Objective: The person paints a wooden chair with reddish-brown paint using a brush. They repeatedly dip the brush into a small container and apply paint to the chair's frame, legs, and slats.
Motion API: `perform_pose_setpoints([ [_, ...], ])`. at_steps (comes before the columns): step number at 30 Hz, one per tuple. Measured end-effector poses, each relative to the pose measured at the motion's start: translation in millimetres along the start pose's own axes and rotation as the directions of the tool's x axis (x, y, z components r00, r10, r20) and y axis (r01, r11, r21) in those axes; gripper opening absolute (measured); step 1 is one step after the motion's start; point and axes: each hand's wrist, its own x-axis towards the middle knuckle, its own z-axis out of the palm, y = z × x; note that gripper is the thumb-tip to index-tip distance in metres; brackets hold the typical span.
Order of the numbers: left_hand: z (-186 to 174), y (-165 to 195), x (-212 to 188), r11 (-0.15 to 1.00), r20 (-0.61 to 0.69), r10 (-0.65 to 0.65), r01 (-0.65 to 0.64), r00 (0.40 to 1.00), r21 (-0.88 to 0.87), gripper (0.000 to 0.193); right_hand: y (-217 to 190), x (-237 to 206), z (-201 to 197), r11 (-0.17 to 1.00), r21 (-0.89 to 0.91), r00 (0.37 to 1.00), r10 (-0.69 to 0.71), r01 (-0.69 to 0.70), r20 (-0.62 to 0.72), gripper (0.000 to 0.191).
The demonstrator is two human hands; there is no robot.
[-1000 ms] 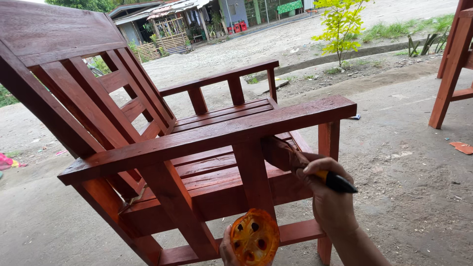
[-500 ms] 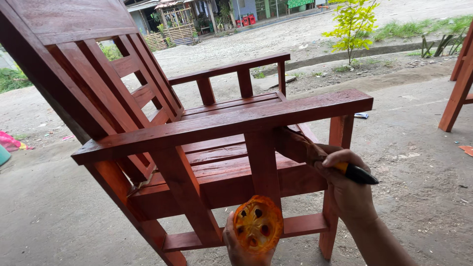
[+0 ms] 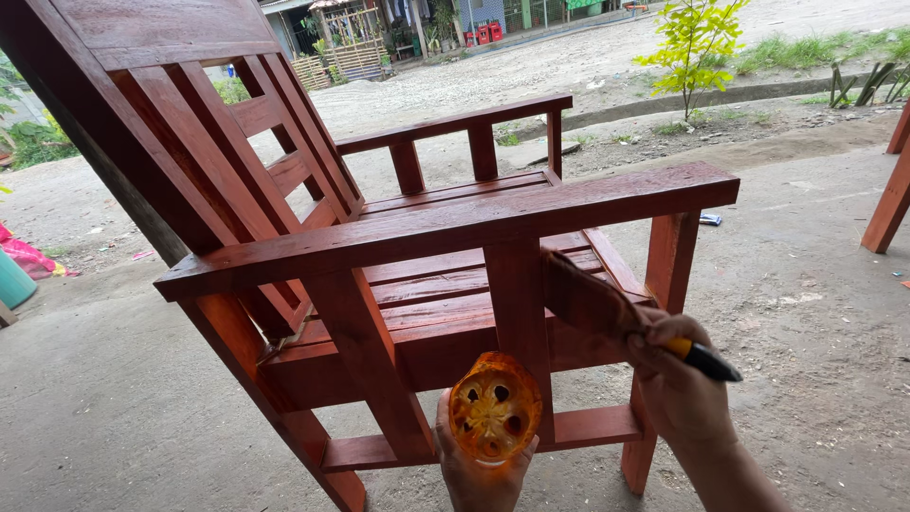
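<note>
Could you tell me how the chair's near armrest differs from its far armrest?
The near armrest is a broad flat plank that runs the chair's whole side, while the far armrest looks thinner and shorter from here. The right hand holds a paintbrush just under the near armrest; nothing touches the far armrest. The left hand holds a small orange-stained container below the near one. Both share the same reddish-brown stain and rest on upright posts.

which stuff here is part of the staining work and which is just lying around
In use:
- wooden chair, coated red-brown
- paintbrush in the right hand, bristles by the upright under the near armrest
- small stained container in the left hand

Lying about:
- second red wooden piece at the right edge
- teal tub and pink cloth at the left edge
- small scrap on the concrete
</note>
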Motion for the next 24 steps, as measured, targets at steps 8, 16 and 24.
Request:
perform_pose_setpoints([
  [8,-8,-6,-3,0.999,-0.012,-0.039,0.039,0.999,0.038,0.126,44,-94,-68,0.910,-0.065,0.823,0.337,-0.409,-0.457,0.018],
  [16,-7,-7,-5,0.994,-0.058,0.079,-0.074,0.995,0.086,0.121,15,-34,-61,0.965,-0.208,0.981,0.129,-0.158,-0.147,0.023],
  [24,-2,-9,-7,0.998,-0.024,0.048,-0.047,0.999,0.046,0.118,32,-82,-71,0.906,-0.083,0.851,0.355,-0.416,-0.387,0.019],
])
